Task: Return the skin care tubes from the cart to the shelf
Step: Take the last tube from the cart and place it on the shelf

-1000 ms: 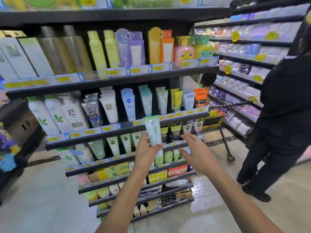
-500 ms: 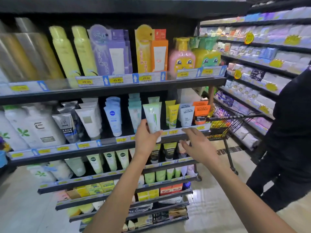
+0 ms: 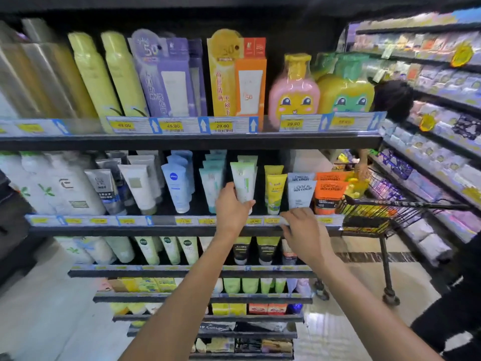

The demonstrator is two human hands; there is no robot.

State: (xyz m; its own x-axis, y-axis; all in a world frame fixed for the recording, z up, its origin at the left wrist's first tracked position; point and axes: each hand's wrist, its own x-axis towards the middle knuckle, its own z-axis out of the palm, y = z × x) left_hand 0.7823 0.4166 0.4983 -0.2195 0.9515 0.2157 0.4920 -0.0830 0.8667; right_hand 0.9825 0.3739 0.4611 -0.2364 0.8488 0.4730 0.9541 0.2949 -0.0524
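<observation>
The left hand (image 3: 231, 209) grips a pale green tube (image 3: 244, 182) upright at the shelf (image 3: 166, 230); the right hand (image 3: 303, 234), fingers apparently relaxed, touches the shelf's edge.

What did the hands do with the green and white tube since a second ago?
The left hand lifted the green and white tube from in front of the lower shelves up to the tube row, between the pale blue tubes and the yellow tube. The right hand rose too, now at the shelf edge. The left hand's grip on the tube stayed the same; the right hand stayed open.
</observation>
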